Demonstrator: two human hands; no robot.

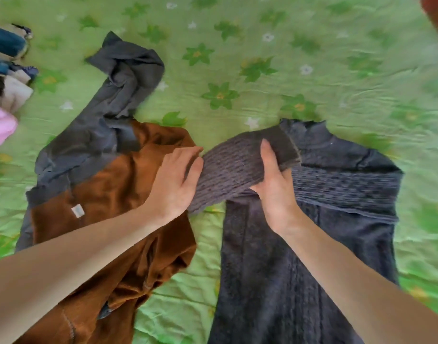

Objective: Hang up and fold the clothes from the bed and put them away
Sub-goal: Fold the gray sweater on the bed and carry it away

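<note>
Ribbed knit sweater (312, 219); velvety brown garment (108, 194)

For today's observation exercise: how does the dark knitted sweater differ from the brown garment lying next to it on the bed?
The dark knitted sweater is grey-blue and ribbed; the brown garment is smooth and rust-coloured with grey parts. The sweater lies spread fairly flat, the brown garment crumpled. The right hand grips the sweater's sleeve and the left hand touches it; neither grips the brown garment. Both lie on the green bedspread.

My dark grey knit sweater (300, 244) lies flat at lower right of the frame, one ribbed sleeve (237, 165) drawn across centre. The brown-and-grey top (108, 194) sprawls crumpled at left, on the bed (262, 58).
</note>
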